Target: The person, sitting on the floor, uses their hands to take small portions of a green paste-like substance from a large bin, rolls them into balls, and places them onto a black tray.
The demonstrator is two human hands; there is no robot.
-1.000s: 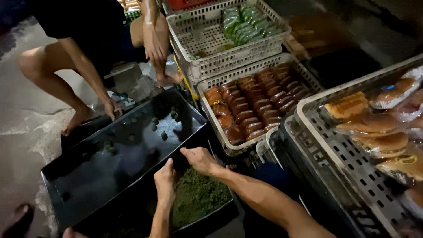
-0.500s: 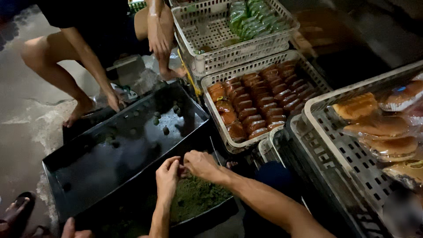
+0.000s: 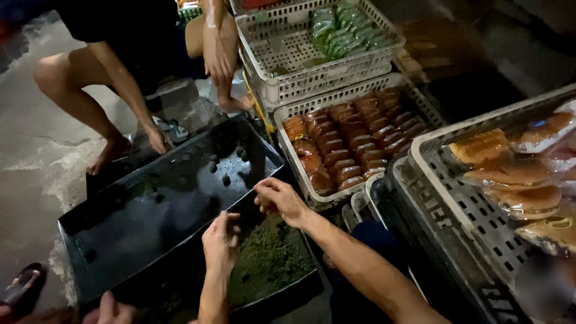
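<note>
Both hands have lifted off the green crumb pile in the near tray. Left hand sits over the pile's left edge, fingers curled around a small pinch of it. Right hand has moved up to the black tray's near edge, fingers pinched; contents hidden. Green balls dot its far corner.

Black tray; olive-green crumbs; white crates; glossy brown buns.

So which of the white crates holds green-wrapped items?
The far crate at the top, green packets in its back corner; the other crates hold brown or orange baked goods.
</note>
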